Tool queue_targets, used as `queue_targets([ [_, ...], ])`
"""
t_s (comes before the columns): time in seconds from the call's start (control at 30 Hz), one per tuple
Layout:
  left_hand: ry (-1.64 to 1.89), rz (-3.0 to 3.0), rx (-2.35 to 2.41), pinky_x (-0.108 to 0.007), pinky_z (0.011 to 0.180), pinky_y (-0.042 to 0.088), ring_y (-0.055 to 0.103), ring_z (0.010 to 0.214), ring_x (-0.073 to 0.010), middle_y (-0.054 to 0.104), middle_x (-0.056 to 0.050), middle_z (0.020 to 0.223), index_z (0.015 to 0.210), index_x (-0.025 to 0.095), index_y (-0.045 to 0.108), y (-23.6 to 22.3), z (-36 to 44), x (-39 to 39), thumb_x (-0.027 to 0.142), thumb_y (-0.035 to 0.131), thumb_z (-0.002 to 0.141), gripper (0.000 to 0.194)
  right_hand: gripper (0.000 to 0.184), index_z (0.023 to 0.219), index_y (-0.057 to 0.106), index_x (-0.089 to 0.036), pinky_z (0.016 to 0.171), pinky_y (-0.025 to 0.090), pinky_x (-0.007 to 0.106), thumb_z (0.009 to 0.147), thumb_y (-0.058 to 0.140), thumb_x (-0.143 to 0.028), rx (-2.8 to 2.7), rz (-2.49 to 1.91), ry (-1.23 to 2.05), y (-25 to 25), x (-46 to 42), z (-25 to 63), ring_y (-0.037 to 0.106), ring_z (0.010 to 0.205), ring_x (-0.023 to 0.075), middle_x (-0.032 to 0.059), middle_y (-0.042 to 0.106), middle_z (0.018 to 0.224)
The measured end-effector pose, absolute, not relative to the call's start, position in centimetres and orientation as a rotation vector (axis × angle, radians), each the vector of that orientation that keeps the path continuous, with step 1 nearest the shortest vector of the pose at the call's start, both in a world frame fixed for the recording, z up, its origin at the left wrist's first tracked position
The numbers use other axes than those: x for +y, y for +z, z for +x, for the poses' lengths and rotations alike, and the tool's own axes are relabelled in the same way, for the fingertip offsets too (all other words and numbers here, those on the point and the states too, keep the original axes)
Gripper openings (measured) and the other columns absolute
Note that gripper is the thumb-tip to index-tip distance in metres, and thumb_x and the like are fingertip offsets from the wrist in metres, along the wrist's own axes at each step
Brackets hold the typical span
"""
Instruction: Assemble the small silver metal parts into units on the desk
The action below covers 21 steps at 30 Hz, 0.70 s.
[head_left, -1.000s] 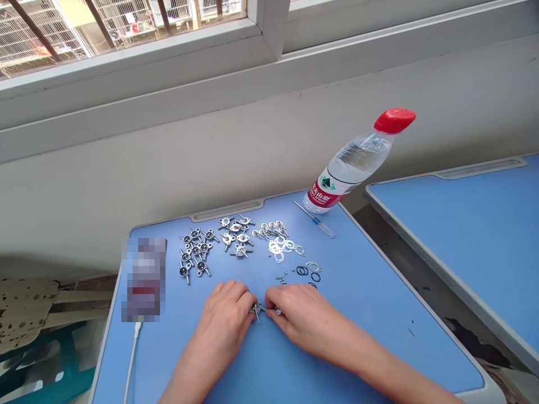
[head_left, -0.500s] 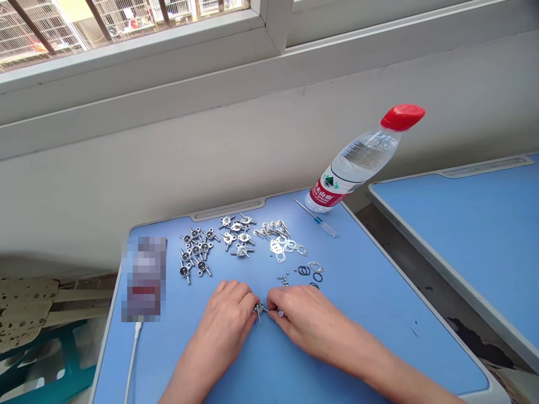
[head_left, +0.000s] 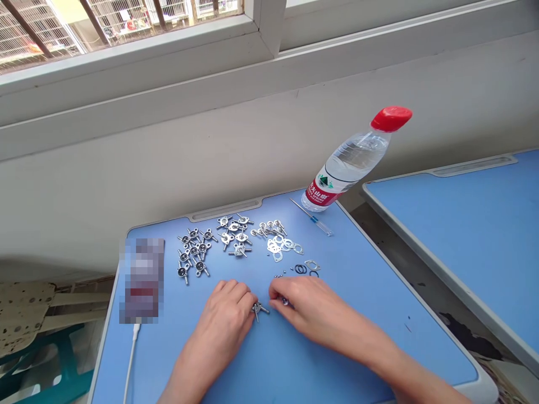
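My left hand (head_left: 227, 311) rests on the blue desk (head_left: 337, 336) with its fingers curled, pinching a small silver metal fitting (head_left: 257, 308) at its fingertips. My right hand (head_left: 301, 306) lies just to the right of that fitting, fingers curled around a tiny silver part (head_left: 285, 302) that I cannot name. The two hands are a short gap apart. Behind them lie groups of similar silver fittings (head_left: 193, 255), flat metal plates (head_left: 280, 246) and black rings (head_left: 301, 269).
A water bottle (head_left: 349, 163) with a red cap stands at the desk's back right, a thin screwdriver (head_left: 314, 220) beside it. A blurred phone (head_left: 141, 279) with a white cable (head_left: 131, 353) lies at the left. A second blue desk (head_left: 463, 224) stands to the right.
My right hand has drawn slightly away to the right from the fitting, which stays at my left fingertips. The view has shifted a little.
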State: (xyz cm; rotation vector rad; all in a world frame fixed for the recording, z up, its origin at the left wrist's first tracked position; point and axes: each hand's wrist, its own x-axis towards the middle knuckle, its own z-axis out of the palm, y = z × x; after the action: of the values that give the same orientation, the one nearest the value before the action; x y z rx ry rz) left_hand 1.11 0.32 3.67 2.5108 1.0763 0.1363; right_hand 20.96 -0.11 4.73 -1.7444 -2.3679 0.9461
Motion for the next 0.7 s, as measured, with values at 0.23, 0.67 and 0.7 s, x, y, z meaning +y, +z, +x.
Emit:
queue_targets([
  [0.23, 0.184, 2.534, 1.052, -0.034, 0.071, 0.044, 0.054, 0.080, -0.0193, 0.060, -0.002, 0.087, 0.094, 0.018, 0.060, 3.4, 1.0, 0.5, 0.006, 0.052, 0.088, 0.015, 0.019, 0.077, 0.060, -0.021, 0.054, 0.031, 0.025, 0.086, 0.047, -0.011, -2.162, -1.933, 0.796, 6.6, 1.5, 23.8, 0.056, 0.062, 0.0144, -0.0005, 0.066, 0.071],
  [0.67, 0.149, 2.498, 1.062, -0.036, 0.074, 0.045, 0.055, 0.083, -0.0201, 0.061, -0.003, 0.089, 0.096, 0.017, 0.061, 3.5, 1.0, 0.5, 0.006, 0.054, 0.088, 0.015, 0.018, 0.072, 0.057, -0.019, 0.053, 0.025, 0.027, 0.082, 0.049, -0.007, -2.430, -1.881, 0.709, 5.4, 1.0, 23.7, 0.055, 0.065, 0.0160, 0.0014, 0.065, 0.076],
  [0.7, 0.147, 2.501, 1.067, -0.035, 0.074, 0.045, 0.056, 0.083, -0.0201, 0.061, -0.003, 0.089, 0.095, 0.017, 0.061, 3.5, 1.0, 0.5, 0.006, 0.054, 0.088, 0.015, 0.017, 0.071, 0.057, -0.019, 0.053, 0.024, 0.027, 0.082, 0.050, -0.008, -2.442, -1.881, 0.693, 5.2, 0.9, 23.6, 0.055, 0.064, 0.0162, 0.0018, 0.064, 0.075],
])
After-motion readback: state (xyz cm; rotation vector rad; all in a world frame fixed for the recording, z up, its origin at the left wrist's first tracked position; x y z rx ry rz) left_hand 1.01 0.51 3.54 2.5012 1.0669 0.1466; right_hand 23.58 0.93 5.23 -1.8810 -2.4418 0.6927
